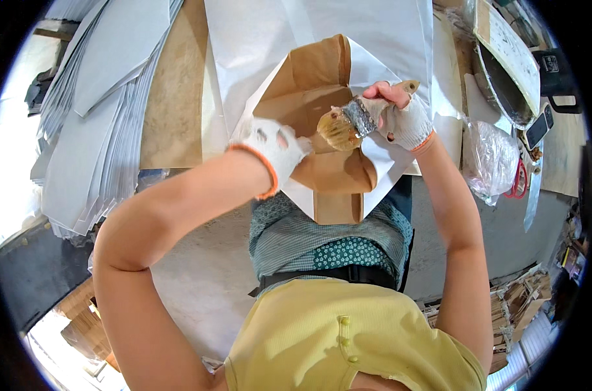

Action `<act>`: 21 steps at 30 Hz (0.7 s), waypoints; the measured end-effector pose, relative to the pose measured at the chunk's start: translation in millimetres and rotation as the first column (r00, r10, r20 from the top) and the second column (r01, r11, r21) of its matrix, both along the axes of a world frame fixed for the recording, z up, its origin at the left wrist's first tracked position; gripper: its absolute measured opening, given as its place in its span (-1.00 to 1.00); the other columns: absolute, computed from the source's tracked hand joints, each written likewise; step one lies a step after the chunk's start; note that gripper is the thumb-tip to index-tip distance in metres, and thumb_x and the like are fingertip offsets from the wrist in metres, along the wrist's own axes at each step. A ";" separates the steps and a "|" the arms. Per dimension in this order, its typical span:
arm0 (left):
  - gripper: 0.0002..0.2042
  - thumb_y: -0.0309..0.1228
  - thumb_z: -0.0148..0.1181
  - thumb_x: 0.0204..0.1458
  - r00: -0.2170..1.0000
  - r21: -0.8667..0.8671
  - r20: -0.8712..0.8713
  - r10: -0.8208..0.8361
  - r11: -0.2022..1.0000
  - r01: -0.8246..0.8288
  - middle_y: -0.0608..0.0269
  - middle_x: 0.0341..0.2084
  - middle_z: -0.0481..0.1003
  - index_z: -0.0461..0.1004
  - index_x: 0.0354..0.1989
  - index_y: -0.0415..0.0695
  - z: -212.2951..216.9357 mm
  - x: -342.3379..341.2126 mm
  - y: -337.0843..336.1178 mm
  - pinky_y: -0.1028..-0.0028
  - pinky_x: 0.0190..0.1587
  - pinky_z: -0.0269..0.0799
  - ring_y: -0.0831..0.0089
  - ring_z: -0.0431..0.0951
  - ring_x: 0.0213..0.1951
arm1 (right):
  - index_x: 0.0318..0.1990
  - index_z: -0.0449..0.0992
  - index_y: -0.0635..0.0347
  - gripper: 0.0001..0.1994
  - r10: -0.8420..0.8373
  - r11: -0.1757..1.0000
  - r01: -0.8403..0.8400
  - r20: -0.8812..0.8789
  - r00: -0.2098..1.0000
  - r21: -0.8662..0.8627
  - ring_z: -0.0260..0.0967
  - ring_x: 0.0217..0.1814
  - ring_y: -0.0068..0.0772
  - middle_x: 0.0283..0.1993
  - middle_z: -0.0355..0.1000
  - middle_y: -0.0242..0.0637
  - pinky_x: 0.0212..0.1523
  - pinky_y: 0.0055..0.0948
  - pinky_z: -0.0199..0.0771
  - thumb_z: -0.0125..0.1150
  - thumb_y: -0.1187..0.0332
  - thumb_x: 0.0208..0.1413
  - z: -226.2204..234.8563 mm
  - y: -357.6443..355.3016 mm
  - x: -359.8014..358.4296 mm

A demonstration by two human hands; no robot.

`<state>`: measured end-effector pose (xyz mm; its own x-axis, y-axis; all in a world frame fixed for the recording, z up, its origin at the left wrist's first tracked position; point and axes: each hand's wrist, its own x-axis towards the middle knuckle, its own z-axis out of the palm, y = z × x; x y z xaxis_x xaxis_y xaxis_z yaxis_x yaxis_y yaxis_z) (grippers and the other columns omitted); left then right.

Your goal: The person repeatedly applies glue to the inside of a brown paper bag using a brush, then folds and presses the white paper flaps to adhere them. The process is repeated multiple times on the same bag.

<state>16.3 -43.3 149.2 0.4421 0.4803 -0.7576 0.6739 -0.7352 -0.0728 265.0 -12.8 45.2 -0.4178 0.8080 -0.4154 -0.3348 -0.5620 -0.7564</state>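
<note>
Packaging and printed matter noted on the desk.

A brown paper bag (322, 111) with white outer folds lies flat at centre, mouth toward the person. To the left, a fanned stack of flat white paper bags (94, 117) overlaps in layers. At right, a crumpled clear plastic bag (488, 159) sits near the edge. At upper right, a white printed sheet (511, 49) lies tilted over a dark round pan (501, 88).
</note>
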 end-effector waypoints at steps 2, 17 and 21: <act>-0.63 -0.31 0.17 0.07 0.978 0.194 0.209 -0.020 0.981 -0.021 0.13 -0.02 0.49 0.42 0.09 0.04 -37.6 -11.8 -23.0 0.29 -0.02 0.53 0.14 0.54 0.01 | -0.12 0.58 0.11 -0.63 0.037 0.999 -0.037 -0.028 0.999 -0.017 0.37 -0.45 -0.66 -0.41 0.49 -0.40 -0.55 -0.64 0.25 0.07 0.01 0.23 7.3 -2.9 5.1; -0.66 -0.12 0.18 0.11 0.756 0.008 0.371 0.539 0.812 -0.583 0.13 -0.20 0.48 0.52 0.00 0.00 -38.5 -13.6 24.8 0.18 -0.05 0.49 0.07 0.52 -0.11 | -0.12 0.50 0.14 -0.76 -0.421 0.599 -0.016 0.332 0.844 0.800 0.49 -0.10 -0.27 -0.18 0.53 -0.24 -0.12 -0.31 0.51 0.23 0.20 0.17 6.9 -53.7 -16.3; -0.69 -0.18 0.17 0.13 0.787 0.162 0.480 0.386 0.843 -0.513 0.12 -0.10 0.50 0.52 -0.01 -0.03 -37.2 -10.1 30.2 0.18 0.05 0.46 0.10 0.50 0.01 | -0.21 0.54 0.00 -0.79 -0.303 0.236 -0.527 0.577 0.759 0.817 0.44 -0.33 -0.28 -0.27 0.52 -0.32 -0.29 -0.39 0.47 0.41 0.34 -0.02 12.4 -84.8 10.7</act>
